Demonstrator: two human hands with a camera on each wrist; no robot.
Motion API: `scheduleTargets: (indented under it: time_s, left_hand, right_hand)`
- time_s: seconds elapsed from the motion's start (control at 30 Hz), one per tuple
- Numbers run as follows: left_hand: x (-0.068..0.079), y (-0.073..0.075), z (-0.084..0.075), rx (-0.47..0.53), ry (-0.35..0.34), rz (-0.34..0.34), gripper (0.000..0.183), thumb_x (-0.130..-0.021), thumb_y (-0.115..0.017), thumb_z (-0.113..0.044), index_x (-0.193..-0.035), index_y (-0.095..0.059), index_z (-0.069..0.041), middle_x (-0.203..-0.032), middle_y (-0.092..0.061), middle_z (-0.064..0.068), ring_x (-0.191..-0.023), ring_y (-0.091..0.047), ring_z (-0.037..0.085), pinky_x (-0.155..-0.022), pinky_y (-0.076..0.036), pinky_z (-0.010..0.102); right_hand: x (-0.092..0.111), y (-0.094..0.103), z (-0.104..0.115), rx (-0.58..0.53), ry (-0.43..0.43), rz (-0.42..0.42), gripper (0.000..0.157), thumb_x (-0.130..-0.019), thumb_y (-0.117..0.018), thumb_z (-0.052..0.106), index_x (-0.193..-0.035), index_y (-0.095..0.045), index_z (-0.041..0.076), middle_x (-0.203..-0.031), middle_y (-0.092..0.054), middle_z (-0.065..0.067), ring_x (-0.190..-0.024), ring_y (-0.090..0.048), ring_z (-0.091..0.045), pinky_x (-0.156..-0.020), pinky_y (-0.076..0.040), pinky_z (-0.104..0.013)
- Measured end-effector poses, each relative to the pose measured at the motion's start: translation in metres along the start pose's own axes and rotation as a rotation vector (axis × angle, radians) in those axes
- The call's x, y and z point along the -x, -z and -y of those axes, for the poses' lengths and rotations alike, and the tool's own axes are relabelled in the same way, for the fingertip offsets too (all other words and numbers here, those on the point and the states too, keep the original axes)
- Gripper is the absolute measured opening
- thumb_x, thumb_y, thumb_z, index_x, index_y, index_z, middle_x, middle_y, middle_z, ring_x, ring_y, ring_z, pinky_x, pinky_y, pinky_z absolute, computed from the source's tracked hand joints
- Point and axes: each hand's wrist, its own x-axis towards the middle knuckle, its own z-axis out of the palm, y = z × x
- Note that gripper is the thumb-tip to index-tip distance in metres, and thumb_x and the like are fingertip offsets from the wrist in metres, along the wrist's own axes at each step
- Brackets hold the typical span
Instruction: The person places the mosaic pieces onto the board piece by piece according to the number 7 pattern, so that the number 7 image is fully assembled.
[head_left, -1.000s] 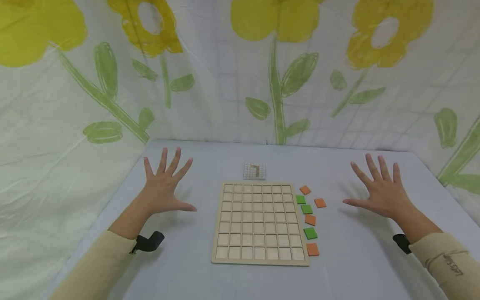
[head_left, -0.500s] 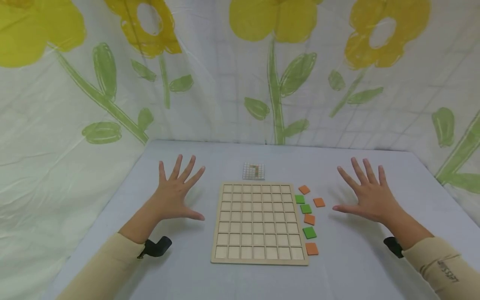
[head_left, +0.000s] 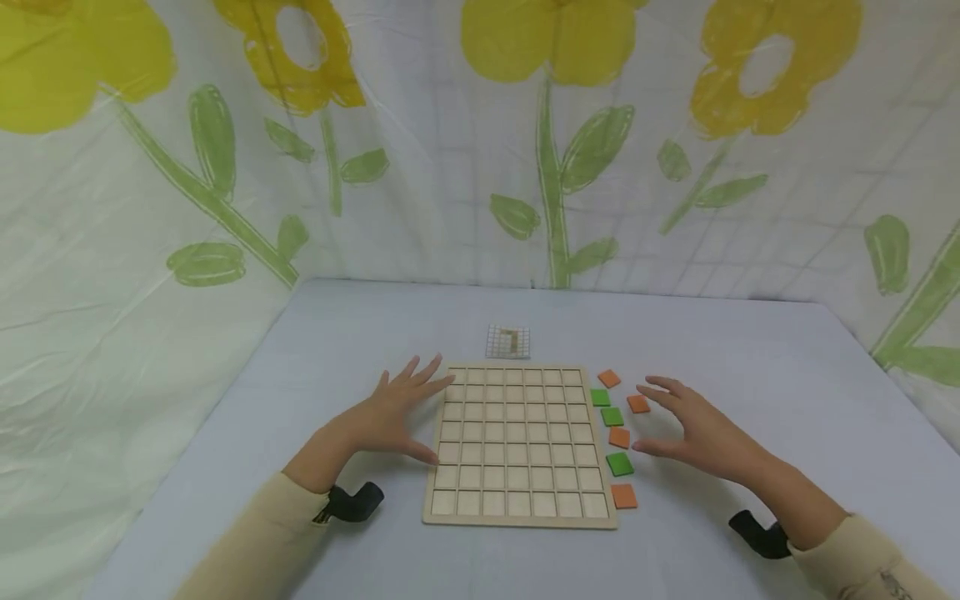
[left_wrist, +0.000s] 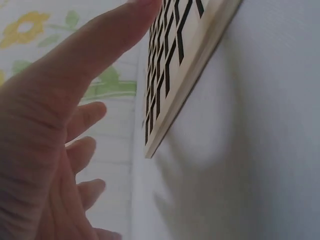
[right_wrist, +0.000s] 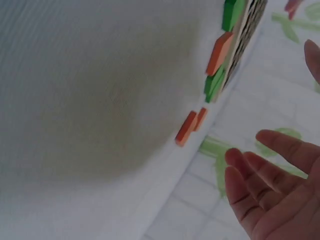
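Observation:
A pale wooden board (head_left: 517, 446) with a grid of square recesses lies flat on the table. My left hand (head_left: 390, 417) hovers at its left edge, fingers spread and holding nothing; in the left wrist view the thumb (left_wrist: 100, 45) stands over the table side of the board. Along the board's right edge lie several loose square tiles, among them a green tile (head_left: 619, 464) and an orange tile (head_left: 624, 496). My right hand (head_left: 697, 429) is just right of them, fingers loosely bent, with nothing in it. Its fingertips are nearest an orange tile (head_left: 638, 404).
Behind the board lies a small card (head_left: 508, 342) with a printed grid and a brown angled shape. A white cloth covers the table (head_left: 360, 333). A curtain (head_left: 442, 167) with painted yellow flowers hangs behind it.
Both hands have moved inward and nearer the board, the left to its left edge, the right to the tiles. The right fingers have bent. Board and tiles stay in place.

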Motion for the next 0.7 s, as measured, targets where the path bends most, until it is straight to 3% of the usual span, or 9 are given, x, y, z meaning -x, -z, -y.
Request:
scheduleTargets:
  time_s: [0.17, 0.33, 0.5, 0.7]
  left_hand:
    - [-0.006, -0.01, 0.002, 0.116, 0.011, 0.044, 0.108, -0.06, -0.08, -0.055, -0.148, -0.028, -0.018, -0.158, -0.006, 0.007, -0.143, -0.005, 0.04, -0.112, -0.01, 0.064]
    - [-0.013, -0.021, 0.009, 0.144, 0.028, 0.044, 0.107, -0.059, -0.079, -0.059, -0.145, -0.033, -0.017, -0.157, -0.014, 0.005, -0.144, -0.013, 0.034, -0.117, -0.014, 0.053]
    - [-0.017, -0.028, 0.013, 0.131, 0.016, 0.029, 0.106, -0.058, -0.079, -0.06, -0.143, -0.038, -0.013, -0.155, -0.024, 0.003, -0.145, -0.016, 0.027, -0.119, -0.012, 0.045]
    - [-0.018, -0.03, 0.014, 0.174, 0.003, 0.018, 0.107, -0.058, -0.08, -0.058, -0.143, -0.037, -0.012, -0.155, -0.022, 0.002, -0.146, -0.012, 0.026, -0.12, -0.006, 0.045]
  right_hand:
    - [0.009, -0.007, 0.013, -0.147, 0.005, 0.051, 0.076, -0.074, -0.072, 0.049, -0.132, -0.049, 0.005, -0.134, -0.048, -0.014, -0.106, -0.055, -0.029, -0.08, -0.052, -0.042]
    - [0.016, -0.018, 0.016, -0.239, 0.086, 0.074, 0.062, -0.075, -0.073, 0.043, -0.123, -0.058, 0.008, -0.121, -0.056, -0.007, -0.091, -0.056, -0.011, -0.071, -0.05, -0.024]
    - [0.022, -0.025, 0.014, -0.347, 0.16, 0.117, 0.045, -0.078, -0.074, 0.033, -0.114, -0.064, 0.007, -0.107, -0.06, -0.004, -0.083, -0.053, -0.004, -0.069, -0.05, -0.02]
    - [0.025, -0.037, 0.007, -0.469, 0.209, 0.115, 0.034, -0.078, -0.075, 0.025, -0.105, -0.066, 0.007, -0.095, -0.063, -0.004, -0.077, -0.055, -0.007, -0.065, -0.052, -0.021]
